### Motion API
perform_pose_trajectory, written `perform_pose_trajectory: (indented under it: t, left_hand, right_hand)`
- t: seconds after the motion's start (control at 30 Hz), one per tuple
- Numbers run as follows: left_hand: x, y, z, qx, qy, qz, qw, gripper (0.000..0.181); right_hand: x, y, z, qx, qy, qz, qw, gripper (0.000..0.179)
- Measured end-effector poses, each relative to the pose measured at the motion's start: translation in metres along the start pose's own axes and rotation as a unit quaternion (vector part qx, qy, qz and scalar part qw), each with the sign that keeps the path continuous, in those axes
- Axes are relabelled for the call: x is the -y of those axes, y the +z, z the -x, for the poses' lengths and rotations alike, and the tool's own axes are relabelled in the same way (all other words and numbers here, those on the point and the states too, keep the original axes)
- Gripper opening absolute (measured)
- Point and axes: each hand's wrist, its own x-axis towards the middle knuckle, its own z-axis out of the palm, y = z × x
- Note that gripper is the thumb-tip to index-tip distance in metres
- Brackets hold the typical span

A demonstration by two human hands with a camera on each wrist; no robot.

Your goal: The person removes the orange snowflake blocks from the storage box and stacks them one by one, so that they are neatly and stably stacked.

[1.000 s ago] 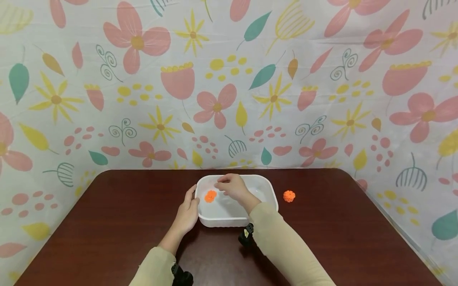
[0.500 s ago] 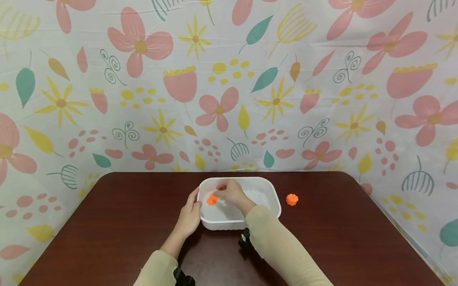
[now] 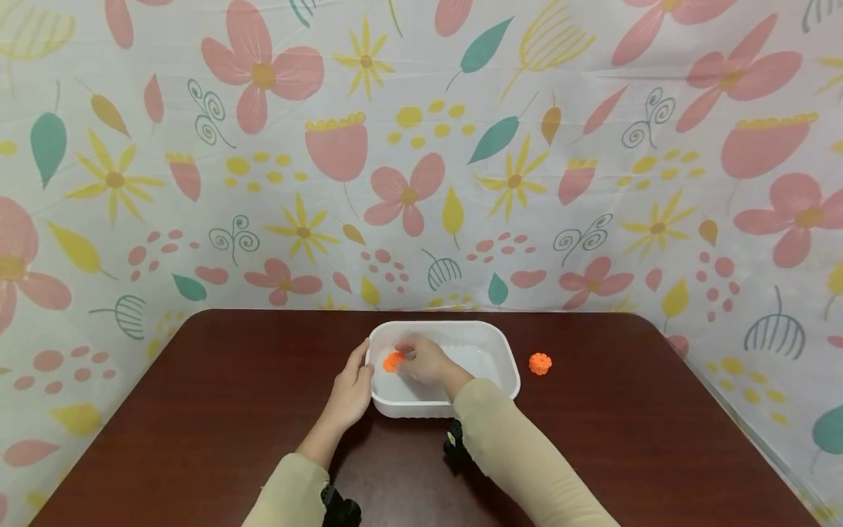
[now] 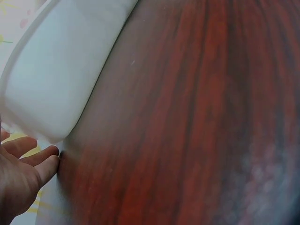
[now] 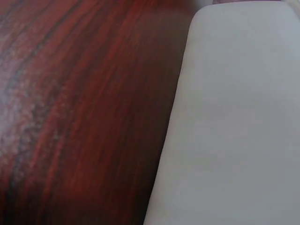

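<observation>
A white rectangular tray (image 3: 415,406) stands on the dark table in the head view. My left hand (image 3: 349,391) rests against its left side, fingers extended along the wall; in the left wrist view its fingertips (image 4: 51,151) are right at the tray's corner. Over the tray's inside, my right hand (image 3: 428,364) is bent down with curled, motion-blurred fingers. Close by these fingers, a bright orange knobbly piece (image 3: 391,362) lies in the tray's left part, partly covered by them. I cannot tell whether the right fingers pinch anything. The right hand is outside its own wrist view.
An orange knobbly ball (image 3: 540,364) sits on the table to the right of the tray. The brown wooden table (image 3: 197,424) reaches back to a flower-patterned cloth (image 3: 408,197). The tray's outer wall (image 5: 234,117) fills much of the right wrist view.
My right hand has come lower and closer to the orange piece in the tray, now covering part of it. The left hand keeps its place at the tray's side.
</observation>
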Motion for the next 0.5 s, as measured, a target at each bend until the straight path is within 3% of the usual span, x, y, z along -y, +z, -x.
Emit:
perform_pose_trajectory:
  t: [0.5]
  left_hand:
    - [-0.0004,0.0000,0.0003,0.001,0.003,-0.006,1.0000,0.049]
  right_hand:
    - [-0.0050,0.0078,-0.0064,-0.010,-0.031,0.078,0.9964,0.030]
